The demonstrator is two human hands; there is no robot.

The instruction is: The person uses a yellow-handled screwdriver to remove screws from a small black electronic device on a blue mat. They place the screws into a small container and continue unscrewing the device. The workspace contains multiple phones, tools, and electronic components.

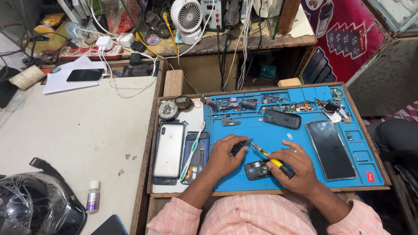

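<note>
My right hand [294, 165] grips a yellow-and-black screwdriver [269, 159], its tip pointing up-left toward my left hand's fingertips. My left hand [224, 156] rests on the blue work mat [278, 135], fingers pinched near the screwdriver tip; whether it holds a small part I cannot tell. A small dark opened phone body [257, 169] lies on the mat between my two hands. A black phone back cover [282, 118] lies further up the mat.
A dark phone in a clear case [330, 150] lies on the mat's right. Left of the mat lie a white phone [169, 150], an opened phone frame [197, 152] and a toothbrush [192, 150]. A helmet [37, 206] and small bottle [92, 196] sit at left. Cables and chargers crowd the back.
</note>
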